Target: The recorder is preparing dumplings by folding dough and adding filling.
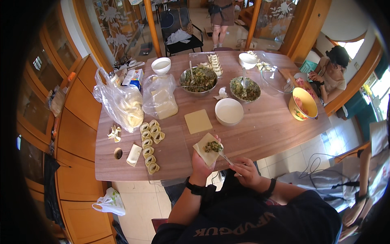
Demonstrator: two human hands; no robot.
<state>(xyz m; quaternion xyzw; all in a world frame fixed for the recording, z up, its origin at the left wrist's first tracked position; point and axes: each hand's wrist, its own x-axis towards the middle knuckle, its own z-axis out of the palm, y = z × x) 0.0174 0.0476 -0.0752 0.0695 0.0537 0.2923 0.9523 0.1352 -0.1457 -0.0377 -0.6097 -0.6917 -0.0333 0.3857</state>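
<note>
A square dough wrapper lies across the palm and fingers of my left hand, at the table's near edge. On it sits a heap of chopped green filling. My right hand grips the handle of a metal spoon, whose tip touches the filling. Beyond my hands a stack of square wrappers lies on the wood table, beside a white bowl of liquid. Two metal bowls of filling stand farther back. Folded dumplings line up at the left.
Plastic bags with dough wrappers lie at the left. A yellow basin of meat and a glass lid are at the right. One person sits at the far right; another person's arms are at the lower right.
</note>
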